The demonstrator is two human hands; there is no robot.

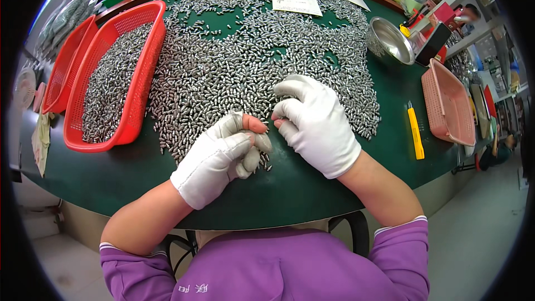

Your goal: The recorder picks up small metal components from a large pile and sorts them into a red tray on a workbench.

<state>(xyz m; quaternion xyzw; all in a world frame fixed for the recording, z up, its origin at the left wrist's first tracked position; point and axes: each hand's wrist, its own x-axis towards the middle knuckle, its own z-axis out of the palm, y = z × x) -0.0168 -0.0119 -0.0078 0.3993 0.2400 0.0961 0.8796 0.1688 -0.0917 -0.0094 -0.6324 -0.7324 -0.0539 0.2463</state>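
Note:
A wide spread of small silver metal pieces (pixel 223 72), shaped like short rounded pins, covers the middle of the green table (pixel 290 189). Both hands wear white gloves with some fingertips bare. At the pile's near edge my left hand (pixel 210 159) is curled closed, thumb against the index finger; whatever lies inside the fist is hidden. A few loose pieces lie just beside its fingers. Just to its right, my right hand (pixel 323 128) bends over the pile with thumb and index finger brought together. Anything between those fingertips is too small to make out.
On the left stands a red plastic basket (pixel 153 72) full of the same pieces, with another red basket (pixel 53 89) beside it. Paper slips (pixel 295 3) lie on the pile. To the right are a steel bowl (pixel 398 42), a yellow cutter knife (pixel 415 134) and a pink basket (pixel 440 106).

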